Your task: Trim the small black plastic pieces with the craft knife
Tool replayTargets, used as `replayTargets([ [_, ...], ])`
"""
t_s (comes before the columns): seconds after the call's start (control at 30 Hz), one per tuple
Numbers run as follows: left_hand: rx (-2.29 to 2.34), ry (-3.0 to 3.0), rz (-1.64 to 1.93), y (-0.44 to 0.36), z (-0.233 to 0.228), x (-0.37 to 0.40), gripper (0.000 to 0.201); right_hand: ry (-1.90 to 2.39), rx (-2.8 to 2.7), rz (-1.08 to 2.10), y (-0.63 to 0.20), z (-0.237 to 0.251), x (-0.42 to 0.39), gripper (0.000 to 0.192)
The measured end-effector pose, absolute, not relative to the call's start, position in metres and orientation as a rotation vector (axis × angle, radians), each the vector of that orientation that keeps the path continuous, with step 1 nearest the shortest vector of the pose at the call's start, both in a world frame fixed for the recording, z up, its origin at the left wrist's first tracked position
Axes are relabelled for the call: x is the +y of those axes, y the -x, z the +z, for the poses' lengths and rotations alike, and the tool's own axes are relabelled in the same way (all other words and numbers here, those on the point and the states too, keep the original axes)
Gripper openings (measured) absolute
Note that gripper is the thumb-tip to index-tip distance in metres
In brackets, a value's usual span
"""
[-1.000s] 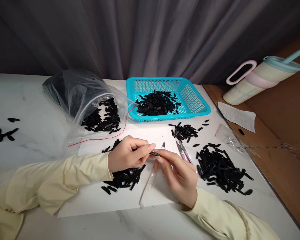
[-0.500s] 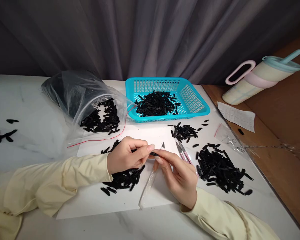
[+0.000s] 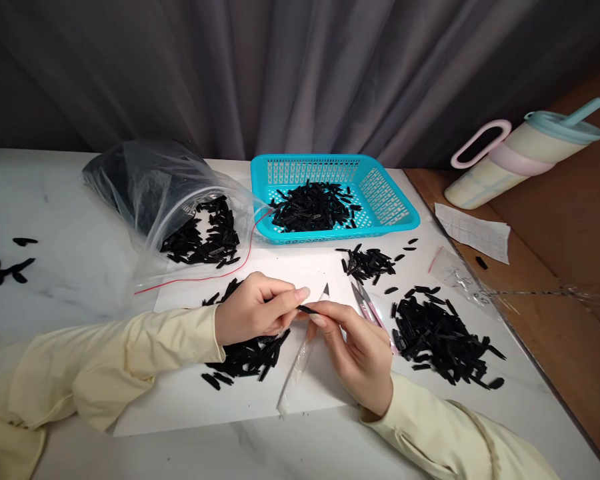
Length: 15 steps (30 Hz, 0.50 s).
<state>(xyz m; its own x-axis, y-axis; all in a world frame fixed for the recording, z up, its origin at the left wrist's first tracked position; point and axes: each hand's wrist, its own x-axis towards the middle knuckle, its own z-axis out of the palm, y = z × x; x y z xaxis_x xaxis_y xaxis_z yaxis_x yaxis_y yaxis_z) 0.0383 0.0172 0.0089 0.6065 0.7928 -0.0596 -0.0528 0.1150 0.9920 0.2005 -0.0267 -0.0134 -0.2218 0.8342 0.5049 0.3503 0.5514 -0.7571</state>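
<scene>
My left hand (image 3: 254,311) pinches one small black plastic piece (image 3: 307,309) between thumb and forefinger. My right hand (image 3: 356,347) meets it from the right, its fingertips on the same piece, and also grips a craft knife whose blade tip (image 3: 325,291) points up and away. Both hands hover over a white sheet (image 3: 230,400). A heap of black pieces (image 3: 247,357) lies under my left hand. A larger heap (image 3: 443,337) lies right of my right hand.
A turquoise basket (image 3: 390,200) holds more black pieces at the back. An open clear bag (image 3: 155,193) spills pieces on the left. Small snips (image 3: 364,301) lie beside my right hand. A tumbler (image 3: 520,157) lies on the brown surface at right.
</scene>
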Motion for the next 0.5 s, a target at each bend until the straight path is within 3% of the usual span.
replayTargets([
  [0.5,0.716,-1.381,0.711,-0.0377,0.0094,0.0167,0.046,0.963,-1.8,0.649,-0.2007,-0.0146,-0.0267,0.02],
])
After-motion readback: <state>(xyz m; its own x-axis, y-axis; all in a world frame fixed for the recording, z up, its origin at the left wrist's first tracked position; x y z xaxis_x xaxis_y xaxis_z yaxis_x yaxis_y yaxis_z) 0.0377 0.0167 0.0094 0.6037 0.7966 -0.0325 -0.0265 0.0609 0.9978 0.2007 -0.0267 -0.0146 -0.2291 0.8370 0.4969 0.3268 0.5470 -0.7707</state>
